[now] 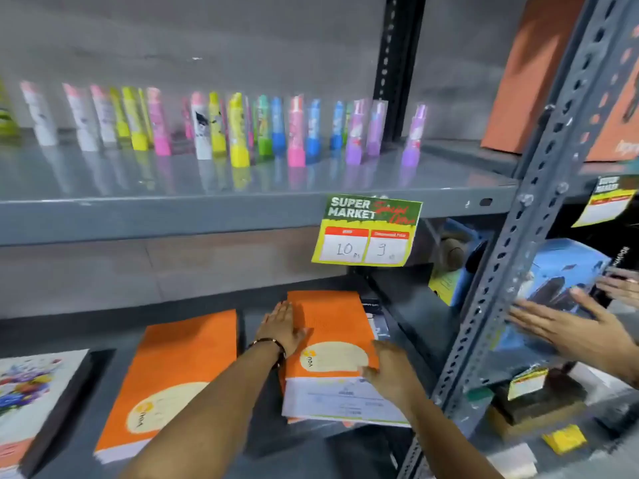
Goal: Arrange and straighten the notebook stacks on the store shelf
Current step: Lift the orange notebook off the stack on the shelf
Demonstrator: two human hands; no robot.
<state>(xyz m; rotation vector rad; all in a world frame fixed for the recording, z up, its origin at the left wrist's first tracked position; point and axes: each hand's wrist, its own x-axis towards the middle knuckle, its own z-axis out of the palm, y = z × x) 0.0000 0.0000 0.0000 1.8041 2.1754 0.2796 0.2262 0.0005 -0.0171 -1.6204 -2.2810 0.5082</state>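
On the lower grey shelf (262, 430) lie two orange notebook stacks. The right stack (332, 326) has an orange cover with a cream oval and a white band at its near end. My left hand (281, 328), a dark band on its wrist, presses flat against that stack's left edge. My right hand (389, 369) lies flat on its near right corner. The left orange stack (179, 368) sits apart, skewed, untouched. At the far left lies a floral-covered notebook (31, 385) on a dark stack.
A perforated grey upright (511, 250) stands just right of the stack. Beyond it another person's hands (574, 323) hold a blue box. A price tag (366, 233) hangs from the upper shelf's edge, and several colourful tubes (238, 133) stand on that shelf.
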